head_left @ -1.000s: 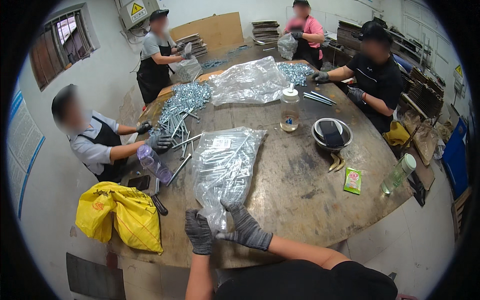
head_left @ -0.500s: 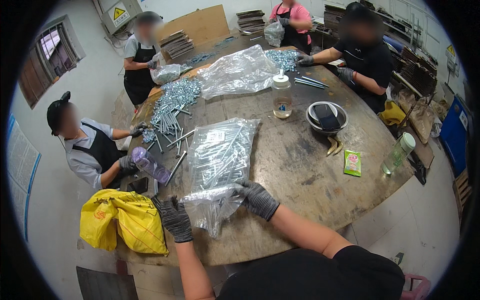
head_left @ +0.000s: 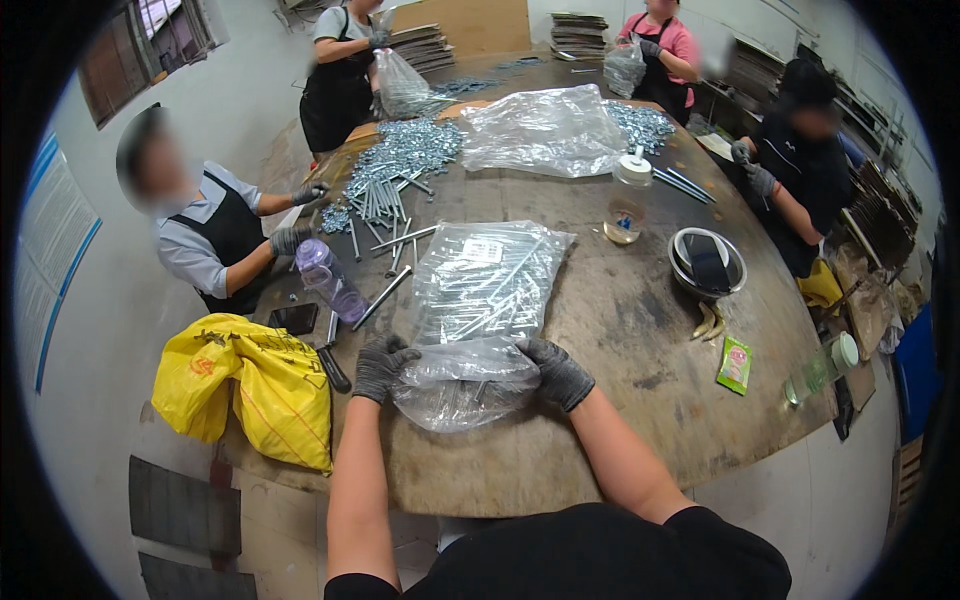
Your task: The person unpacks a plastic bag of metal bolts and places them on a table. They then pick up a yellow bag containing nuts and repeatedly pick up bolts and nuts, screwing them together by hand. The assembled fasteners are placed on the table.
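Observation:
A clear plastic bag [head_left: 470,345] full of long metal bolts [head_left: 500,285] lies flat before me, with a white label near its far end. My left hand [head_left: 383,370], in a dark grey knit glove, is closed on the left side of the bag's loose near end. On the opposite side my right hand [head_left: 556,373], gloved alike, grips the same end. Between them the film is pulled wide and bunched, and a bolt end shows through it. My fingertips are partly hidden by the plastic.
Left of the bag are a yellow sack [head_left: 245,390], a black-handled tool [head_left: 333,368], a phone [head_left: 293,319] and a purple bottle [head_left: 328,280]. Beyond lie loose bolts [head_left: 378,200] and an empty bag [head_left: 545,135]. Bowls [head_left: 735,275] stand right. Several co-workers surround the table.
Both my hands have spread the bag's near end wider, and its hanging tail now lies bunched between them. My view has shifted. The co-worker at right has drawn both hands back together.

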{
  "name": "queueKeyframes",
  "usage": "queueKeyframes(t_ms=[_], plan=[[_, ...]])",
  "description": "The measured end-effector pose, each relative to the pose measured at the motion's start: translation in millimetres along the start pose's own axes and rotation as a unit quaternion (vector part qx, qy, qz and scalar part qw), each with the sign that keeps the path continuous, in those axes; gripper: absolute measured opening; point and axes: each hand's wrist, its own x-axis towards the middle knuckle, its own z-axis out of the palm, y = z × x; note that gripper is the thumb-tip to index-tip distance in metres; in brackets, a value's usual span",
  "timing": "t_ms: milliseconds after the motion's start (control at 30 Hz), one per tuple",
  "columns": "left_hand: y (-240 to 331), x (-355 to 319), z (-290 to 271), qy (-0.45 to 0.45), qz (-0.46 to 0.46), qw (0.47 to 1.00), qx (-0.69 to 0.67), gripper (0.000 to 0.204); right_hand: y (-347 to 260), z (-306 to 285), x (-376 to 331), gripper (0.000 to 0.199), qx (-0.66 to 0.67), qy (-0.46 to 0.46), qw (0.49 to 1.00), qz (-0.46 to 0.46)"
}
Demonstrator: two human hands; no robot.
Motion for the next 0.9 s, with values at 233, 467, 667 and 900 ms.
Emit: queueKeyframes(t_ms=[233,467,667,900], plan=[[32.5,-6.5,1.2,0.084,0.024,0.994,-0.066,0.044,5.8,-28.5,15.1,0.038,0.21,-0.008,0.976,0.056],[66.3,-60.6,-36.5,0.123,0.186,0.971,0.082,0.025,-16.5,38.2,-27.0,0.04,0.093,0.034,0.995,0.02],[90.4,-81.9,-73.7,0.146,0.099,0.981,0.084,0.02,-9.0,4.4,-9.1,0.04,0.084,0.09,0.992,0.003],[150.5,-119.9,27.7,0.089,0.02,0.985,0.15,0.054,-2.6,-11.8,-4.5,0.055,0.079,0.04,0.996,0.031]])
